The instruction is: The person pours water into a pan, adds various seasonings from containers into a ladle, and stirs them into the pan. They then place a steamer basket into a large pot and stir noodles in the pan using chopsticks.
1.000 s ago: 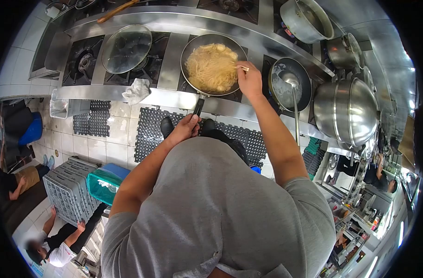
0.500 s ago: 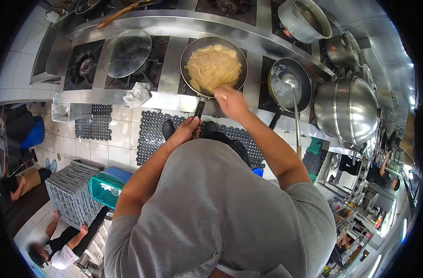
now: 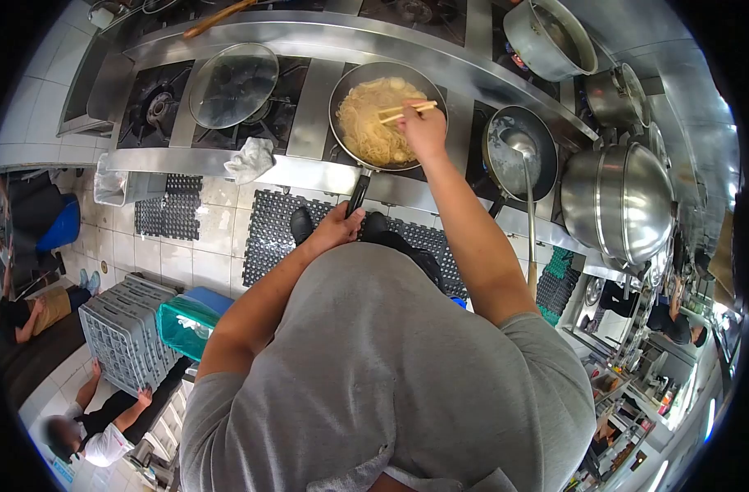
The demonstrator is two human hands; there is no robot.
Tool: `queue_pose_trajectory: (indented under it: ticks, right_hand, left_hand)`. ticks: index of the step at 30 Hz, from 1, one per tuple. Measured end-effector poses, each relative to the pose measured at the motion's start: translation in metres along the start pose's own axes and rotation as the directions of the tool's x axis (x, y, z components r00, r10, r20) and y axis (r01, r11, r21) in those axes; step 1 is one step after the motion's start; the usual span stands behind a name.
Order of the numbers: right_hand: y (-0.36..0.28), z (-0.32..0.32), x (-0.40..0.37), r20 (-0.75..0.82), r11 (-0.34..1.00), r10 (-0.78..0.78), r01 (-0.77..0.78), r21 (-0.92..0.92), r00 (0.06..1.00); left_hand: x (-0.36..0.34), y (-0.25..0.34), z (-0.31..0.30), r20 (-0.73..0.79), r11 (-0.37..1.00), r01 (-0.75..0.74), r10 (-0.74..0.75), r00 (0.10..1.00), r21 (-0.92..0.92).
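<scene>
My left hand (image 3: 338,227) is closed round the black handle of a frying pan (image 3: 335,131) on the stove. Pale noodles (image 3: 364,123) with some lighter chunks fill the pan. Over its right side, my right hand (image 3: 423,129) grips a pair of light wooden chopsticks (image 3: 407,111), their tips pointing left into the noodles. To the right sits a second dark pan (image 3: 505,135) with whitish liquid, and a long-handled ladle (image 3: 523,152) rests in it.
A glass lid (image 3: 233,86) lies over the left burners, with a crumpled white cloth (image 3: 250,160) on the stove's front edge. A big steel pot (image 3: 620,205) stands at right. Behind me on the left, a person (image 3: 104,435) holds stacked grey crates (image 3: 128,332).
My right hand has moved from the pan's near edge up and right over the noodles, and the chopsticks now show. My left hand stays on the handle; the view has shifted slightly.
</scene>
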State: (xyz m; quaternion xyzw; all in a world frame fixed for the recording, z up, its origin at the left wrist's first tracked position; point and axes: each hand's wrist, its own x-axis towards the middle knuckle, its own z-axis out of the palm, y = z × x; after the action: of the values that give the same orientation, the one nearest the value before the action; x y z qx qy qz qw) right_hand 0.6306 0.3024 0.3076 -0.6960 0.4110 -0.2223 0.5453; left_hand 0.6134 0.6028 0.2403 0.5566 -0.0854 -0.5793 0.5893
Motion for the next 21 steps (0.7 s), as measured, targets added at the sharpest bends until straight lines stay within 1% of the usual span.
queue_pose_trajectory:
  ticks: [2, 3, 5, 6, 7, 9, 10, 11, 13, 14, 15, 17, 19, 20, 21]
  right_hand:
    - [-0.019, 0.022, -0.005, 0.082, 0.993, -0.058, 0.05, 0.105, 0.995]
    - [-0.017, 0.034, -0.007, 0.086, 0.993, -0.06, 0.051, 0.104, 0.994]
    - [-0.008, 0.052, -0.01, 0.168, 0.969, -0.23, 0.243, -0.056, 0.958]
    - [-0.023, 0.047, -0.022, 0.261, 0.935, -0.19, 0.255, -0.244, 0.946]
    - [-0.024, 0.043, -0.023, 0.266, 0.934, -0.192, 0.259, -0.244, 0.945]
    - [-0.027, 0.023, -0.02, 0.228, 0.821, -0.232, 0.316, -0.475, 0.946]
    - [-0.026, 0.015, -0.015, 0.183, 0.798, -0.359, 0.403, -0.448, 0.915]
    - [-0.023, 0.01, -0.015, 0.194, 0.793, -0.361, 0.41, -0.451, 0.912]
    - [-0.037, -0.005, -0.03, 0.357, 0.742, -0.368, 0.502, -0.443, 0.859]
    - [-0.048, -0.015, -0.03, 0.43, 0.742, -0.314, 0.501, -0.445, 0.847]
    - [-0.052, -0.026, -0.026, 0.426, 0.743, -0.31, 0.496, -0.449, 0.85]
    - [-0.057, -0.051, -0.005, 0.196, 0.827, -0.319, 0.373, -0.421, 0.927]
    - [-0.035, -0.074, 0.027, 0.113, 0.832, -0.341, 0.355, -0.427, 0.933]
    - [-0.011, -0.082, 0.045, 0.114, 0.827, -0.335, 0.35, -0.44, 0.935]
    - [0.0, -0.079, 0.046, 0.108, 0.828, -0.336, 0.348, -0.439, 0.936]
  left_hand:
    - [-0.001, 0.001, 0.0, 0.0, 1.0, 0.021, -0.021, 1.0, 0.019]
    - [-0.003, 0.004, 0.002, -0.018, 0.999, 0.02, -0.02, 1.0, 0.045]
    - [-0.004, 0.007, 0.004, -0.037, 0.998, 0.018, -0.015, 0.999, 0.067]
    - [-0.003, 0.008, 0.003, -0.034, 0.997, 0.034, -0.032, 0.999, 0.072]
    - [-0.004, 0.01, 0.002, -0.033, 0.996, 0.051, -0.048, 0.998, 0.077]
    - [-0.01, 0.016, 0.0, -0.023, 0.995, 0.05, -0.048, 0.999, 0.088]
    - [-0.011, 0.018, -0.001, -0.007, 0.994, 0.049, -0.048, 0.999, 0.102]
    - [-0.01, 0.02, 0.0, -0.01, 0.995, 0.045, -0.044, 0.999, 0.09]
    - [-0.01, 0.021, -0.001, 0.013, 0.995, 0.08, -0.081, 0.997, 0.054]
    - [-0.012, 0.021, -0.001, 0.017, 0.995, 0.084, -0.085, 0.996, 0.053]
    - [-0.013, 0.023, 0.0, 0.009, 0.994, 0.083, -0.084, 0.996, 0.069]
    - [-0.011, 0.023, 0.001, 0.007, 0.993, 0.076, -0.077, 0.997, 0.085]
    - [-0.008, 0.017, -0.001, 0.02, 0.996, 0.049, -0.051, 0.999, 0.076]
    - [-0.008, 0.019, 0.001, 0.023, 0.996, 0.048, -0.05, 0.998, 0.081]
    - [-0.009, 0.024, 0.002, 0.025, 0.995, 0.05, -0.052, 0.998, 0.088]
